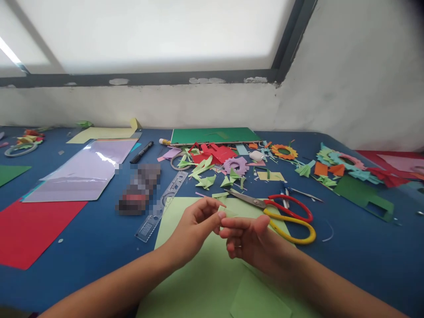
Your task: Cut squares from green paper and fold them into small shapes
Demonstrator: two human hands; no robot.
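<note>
My left hand (195, 229) is closed in a pinch on a small light green piece of paper (228, 212), mostly hidden by the fingers. Facing it, my right hand (251, 243) has its thumb raised apart, the index finger stretched out and its tip at the paper, and the lower fingers bent. Both hands hover above a large light green sheet (179, 282), with a smaller folded green paper (258, 296) lying on it. Scissors (288, 216) with one red and one yellow handle lie just beyond my right hand, blades pointing left.
Paper scraps (218, 154) and a purple paper ring (236, 166) lie ahead, before a green board (212, 135). To the left are a clear ruler (162, 205), a black marker (141, 152), a plastic sleeve (86, 168) and red paper (39, 229). More folded paper rings (347, 161) sit right.
</note>
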